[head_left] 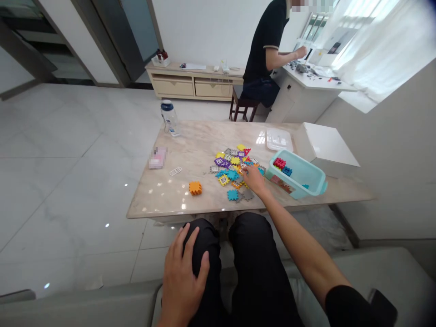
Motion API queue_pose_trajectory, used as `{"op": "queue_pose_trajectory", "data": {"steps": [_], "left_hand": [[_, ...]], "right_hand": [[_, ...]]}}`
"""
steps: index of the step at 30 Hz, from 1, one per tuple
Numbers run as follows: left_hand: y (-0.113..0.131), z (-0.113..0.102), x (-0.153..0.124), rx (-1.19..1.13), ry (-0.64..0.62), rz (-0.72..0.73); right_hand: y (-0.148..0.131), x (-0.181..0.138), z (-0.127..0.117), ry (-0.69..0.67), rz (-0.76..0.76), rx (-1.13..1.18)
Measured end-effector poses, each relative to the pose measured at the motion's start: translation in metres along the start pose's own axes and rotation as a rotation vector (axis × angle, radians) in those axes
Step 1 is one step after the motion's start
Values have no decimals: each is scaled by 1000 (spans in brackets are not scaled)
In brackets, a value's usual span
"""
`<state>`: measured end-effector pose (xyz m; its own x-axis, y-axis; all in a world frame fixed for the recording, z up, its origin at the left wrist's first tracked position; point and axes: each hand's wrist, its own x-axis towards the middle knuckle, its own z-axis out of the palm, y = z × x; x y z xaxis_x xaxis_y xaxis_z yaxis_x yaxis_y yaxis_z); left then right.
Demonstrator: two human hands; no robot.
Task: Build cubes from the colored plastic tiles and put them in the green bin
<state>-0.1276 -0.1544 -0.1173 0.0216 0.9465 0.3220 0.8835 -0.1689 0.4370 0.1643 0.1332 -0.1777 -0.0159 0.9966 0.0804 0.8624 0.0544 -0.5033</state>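
My left hand (184, 272) lies flat on my left knee with its fingers spread, holding nothing. Over the right part of a loose pile of interlocking plastic tiles (232, 174) reaches my right hand (254, 180). Its fingers are drawn together and point down among the pieces; whatever they pinch is too small to make out. Yellow, purple, blue, grey, red and orange tiles make up the pile, some with white grid-like windows. A blue tile (233, 195) and grey tiles (247, 195) lie at its near side. Further left sits a stack of orange tiles (195, 188).
Right of the pile stands a mint-green bin (308, 175) holding red and blue blocks. Behind it are a clear lid (279, 139) and a white box (329, 143). A water bottle (170, 118), pink packet (158, 158) and white grid piece (175, 171) are leftward. Another person sits beyond.
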Motion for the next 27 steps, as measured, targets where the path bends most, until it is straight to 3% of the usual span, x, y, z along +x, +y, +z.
{"op": "queue_pose_trajectory", "data": {"steps": [5, 10, 13, 16, 18, 21, 24, 27], "left_hand": [[-5, 2, 2, -12, -57, -5], [-8, 9, 16, -32, -90, 8], [-10, 15, 25, -45, -91, 4], [-11, 21, 26, -44, -91, 11], [-11, 23, 24, -44, -85, 23], [-8, 26, 20, -31, -65, 28], [-1, 27, 20, -4, -26, 29], [17, 19, 17, -74, 28, 33]], "right_hand": [[19, 20, 15, -78, 17, -174], [35, 35, 11, -154, -38, -300], [35, 40, 7, -102, -48, -369], [29, 36, 1, 38, 46, -331], [21, 25, -8, 175, 123, -156], [-1, -8, -35, 305, 230, 392], [-34, -64, -64, 164, 321, 912], [-71, -135, -83, 31, 296, 1089]]}}
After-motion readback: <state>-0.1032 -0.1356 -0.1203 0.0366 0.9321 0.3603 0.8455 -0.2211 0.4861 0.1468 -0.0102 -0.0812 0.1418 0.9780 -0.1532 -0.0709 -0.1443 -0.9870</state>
